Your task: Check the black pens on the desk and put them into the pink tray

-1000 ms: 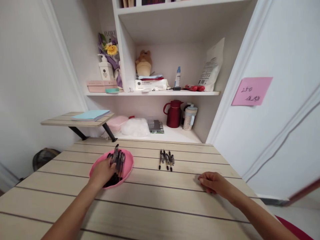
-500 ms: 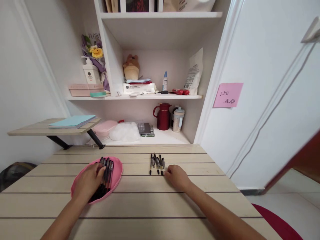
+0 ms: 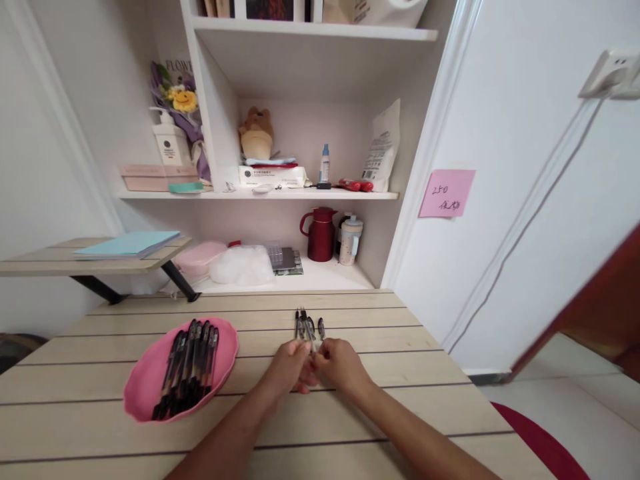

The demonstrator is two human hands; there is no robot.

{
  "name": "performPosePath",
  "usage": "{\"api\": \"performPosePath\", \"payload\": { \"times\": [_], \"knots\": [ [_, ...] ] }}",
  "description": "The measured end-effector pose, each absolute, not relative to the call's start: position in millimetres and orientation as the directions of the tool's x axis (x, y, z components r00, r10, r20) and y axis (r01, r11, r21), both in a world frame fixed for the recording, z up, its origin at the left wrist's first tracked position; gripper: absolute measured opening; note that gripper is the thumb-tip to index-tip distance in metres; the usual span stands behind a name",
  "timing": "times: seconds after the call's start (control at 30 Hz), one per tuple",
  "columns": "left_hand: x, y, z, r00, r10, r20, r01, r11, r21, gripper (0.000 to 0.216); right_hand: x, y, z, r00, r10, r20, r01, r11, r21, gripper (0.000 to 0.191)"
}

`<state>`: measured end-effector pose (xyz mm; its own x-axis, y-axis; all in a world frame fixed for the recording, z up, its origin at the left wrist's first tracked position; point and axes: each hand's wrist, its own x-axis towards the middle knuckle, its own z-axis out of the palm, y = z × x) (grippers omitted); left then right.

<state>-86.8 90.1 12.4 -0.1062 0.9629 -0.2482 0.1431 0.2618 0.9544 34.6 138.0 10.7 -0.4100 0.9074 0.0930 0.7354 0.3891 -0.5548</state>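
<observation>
My left hand (image 3: 289,367) and my right hand (image 3: 343,363) meet just in front of a small group of black pens (image 3: 301,325) on the table. Between the fingertips of both is a slim pen (image 3: 313,345) with a pale barrel, pointing away from me; the fingers hide its near end. Both hands are closed around it. A loose black pen cap (image 3: 321,328) lies just beyond my right hand. To the left, a pink scalloped tray (image 3: 143,393) holds several black capped pens (image 3: 189,363) side by side.
The slatted wooden table (image 3: 390,400) ends at a white shelf unit (image 3: 350,273) with a red jug (image 3: 321,235) and a pale cup (image 3: 351,241). On the left stands a raised wooden stand (image 3: 145,265) bearing blue paper (image 3: 129,244). A wall rises at right.
My left hand has left the pens in the pink tray and moved right to meet my right hand. One pen has come off the table into my fingers, its cap staying behind.
</observation>
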Motion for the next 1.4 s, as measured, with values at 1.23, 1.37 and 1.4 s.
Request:
{"api": "performPosePath", "payload": {
  "times": [1.23,1.37,1.4],
  "knots": [
    [-90.3,91.0,-10.6,-0.081,0.995,-0.056,0.288,0.077,0.955,0.036,43.5,195.7,43.4,-0.273,0.957,0.099,-0.1,0.074,-0.992,0.021],
    [-90.1,91.2,-10.6,-0.087,0.995,-0.051,0.315,0.076,0.946,0.037,38.2,195.6,50.0,-0.294,0.949,0.116,-0.129,0.081,-0.988,0.022],
    [-90.1,91.3,-10.6,-0.089,0.995,-0.05,0.319,0.076,0.945,0.037,37.4,195.5,49.7,-0.304,0.946,0.116,-0.115,0.084,-0.99,0.021]
  ]
}}
